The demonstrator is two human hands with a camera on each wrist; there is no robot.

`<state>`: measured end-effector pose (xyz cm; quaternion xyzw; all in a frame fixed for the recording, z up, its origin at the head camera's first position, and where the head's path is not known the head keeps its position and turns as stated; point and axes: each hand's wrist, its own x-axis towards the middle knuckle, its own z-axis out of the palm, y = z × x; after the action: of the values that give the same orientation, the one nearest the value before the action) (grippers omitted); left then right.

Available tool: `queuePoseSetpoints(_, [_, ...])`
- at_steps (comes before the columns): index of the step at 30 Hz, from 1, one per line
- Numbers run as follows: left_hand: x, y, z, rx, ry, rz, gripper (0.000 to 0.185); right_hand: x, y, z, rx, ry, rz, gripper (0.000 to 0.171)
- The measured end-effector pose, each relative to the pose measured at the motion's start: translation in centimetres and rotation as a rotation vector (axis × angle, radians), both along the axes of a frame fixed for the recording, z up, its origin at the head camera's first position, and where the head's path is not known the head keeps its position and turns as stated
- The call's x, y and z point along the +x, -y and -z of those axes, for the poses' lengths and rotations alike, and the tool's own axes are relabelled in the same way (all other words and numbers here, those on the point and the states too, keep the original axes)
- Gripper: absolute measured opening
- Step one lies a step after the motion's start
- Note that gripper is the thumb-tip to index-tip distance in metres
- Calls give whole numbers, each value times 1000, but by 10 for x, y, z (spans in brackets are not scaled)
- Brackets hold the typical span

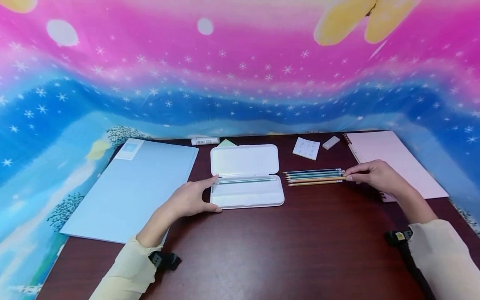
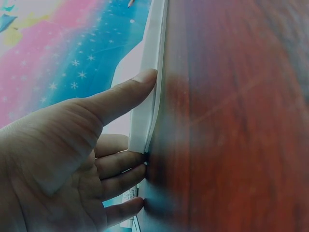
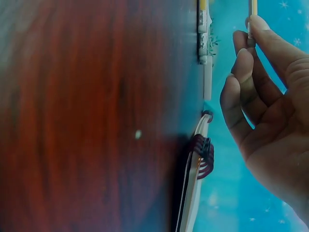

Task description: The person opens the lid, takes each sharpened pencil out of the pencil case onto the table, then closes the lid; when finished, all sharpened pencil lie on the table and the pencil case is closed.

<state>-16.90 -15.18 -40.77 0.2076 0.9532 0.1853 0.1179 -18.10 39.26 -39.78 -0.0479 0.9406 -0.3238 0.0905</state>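
Note:
A white pencil case (image 1: 245,201) lies with its lid raised on the dark table, and a pale green pencil (image 1: 249,181) rests inside. My left hand (image 1: 191,199) grips the case's left end, thumb on the front edge and fingers round the side. In the left wrist view the thumb presses the white pencil case (image 2: 147,101). To the right of the case, several pencils (image 1: 313,171) lie side by side, tips pointing left. My right hand (image 1: 378,178) pinches the end of a yellow pencil (image 1: 318,179); the right wrist view shows this pencil (image 3: 254,8) raised off the table.
A light blue folder (image 1: 131,187) lies at the left, a pink spiral notebook (image 1: 401,162) at the right. Along the back are a glue stick (image 1: 205,141), a green paper (image 1: 226,143), a patterned white paper square (image 1: 306,148) and an eraser (image 1: 331,143). A printed cloth (image 1: 240,83) hangs behind.

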Motion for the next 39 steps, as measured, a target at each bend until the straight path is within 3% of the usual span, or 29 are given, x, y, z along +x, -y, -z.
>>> queuePoseSetpoints(7, [0, 1, 1, -4, -4, -9, 101, -2, -2, 5, -20, 65, 3, 33])
queuePoseSetpoints(19, [0, 1, 2, -4, 7, -11, 101, -3, 5, 8, 11, 75, -26, 27])
queuePoseSetpoints(31, [2, 0, 2, 1, 5, -4, 100, -8, 15, 11, 182, -59, -125, 10])
queuePoseSetpoints(39, [0, -2, -1, 6, 11, -11, 101, -11, 19, 12, 261, -90, -139, 4])
